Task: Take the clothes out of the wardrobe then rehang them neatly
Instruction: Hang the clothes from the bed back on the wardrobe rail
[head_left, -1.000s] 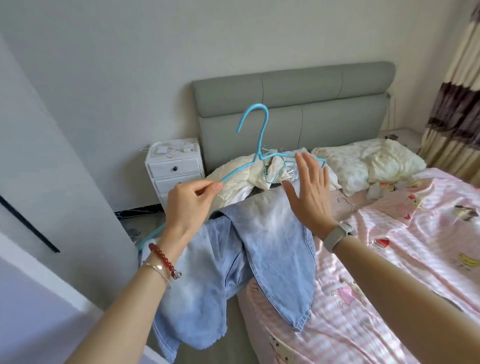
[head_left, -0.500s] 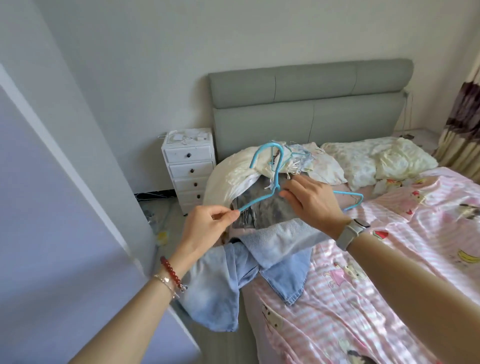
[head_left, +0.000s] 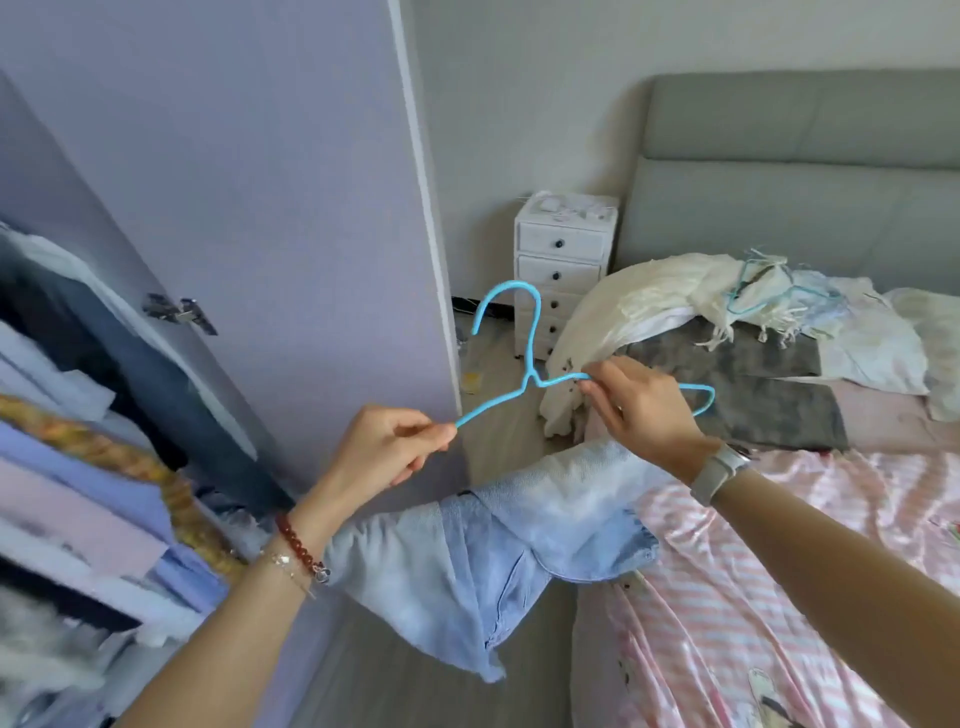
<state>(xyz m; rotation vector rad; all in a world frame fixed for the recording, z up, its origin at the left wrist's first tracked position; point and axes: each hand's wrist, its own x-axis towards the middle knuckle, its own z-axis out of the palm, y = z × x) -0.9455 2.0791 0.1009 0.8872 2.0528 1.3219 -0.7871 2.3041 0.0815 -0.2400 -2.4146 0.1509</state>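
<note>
Blue wire hanger (head_left: 524, 358) pinched between left hand (head_left: 387, 452) and right hand (head_left: 641, 410).

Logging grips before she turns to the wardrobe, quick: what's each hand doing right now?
Left hand: pinches the left end of the blue hanger.
Right hand: pinches the hanger's right shoulder.

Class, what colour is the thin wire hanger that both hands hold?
The thin wire hanger is light blue, clearest in the head view.
</note>
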